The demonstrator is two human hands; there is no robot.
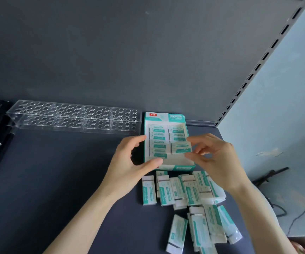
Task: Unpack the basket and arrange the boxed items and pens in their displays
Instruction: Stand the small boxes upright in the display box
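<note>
I see the right hand (215,158) pinching a small boxed item (181,147) over the display box (168,142), the left hand (129,162) spread at its 9 o'clock side, loose boxed items (188,195) at 6 o'clock.

I note a shop: slotted shelving upright (263,57), acrylic pen display (74,116), boxed stock in display carton (166,118).

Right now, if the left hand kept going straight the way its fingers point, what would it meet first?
The left hand points right, toward the display box. It would probably meet the box's left wall first, then the small boxes packed inside. Its thumb looks already at the front edge, though depth is unclear.
</note>
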